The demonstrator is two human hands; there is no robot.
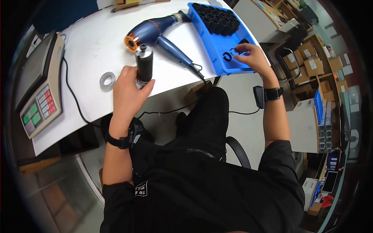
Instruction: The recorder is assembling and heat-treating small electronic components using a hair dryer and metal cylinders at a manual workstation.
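My left hand (130, 88) is wrapped round the lower part of an upright black cylinder (145, 69) with silver metal at its top and base, standing near the table's front edge. Over the near end of a blue plastic bin (217, 58), my right hand (252, 58) has its thumb and fingers curled close together. A small dark piece shows at its fingertips, too small to make out. Beside them in the bin lies a black open ring (227, 56). Many black tubes (215, 18) stand packed at the bin's far end.
A blue hair dryer (159, 31) lies behind the cylinder, its cord hanging over the table edge. Left of my left hand is a roll of grey tape (107, 80). A weighing scale (40, 93) stands at the far left. Cardboard boxes (311, 62) fill shelves on the right.
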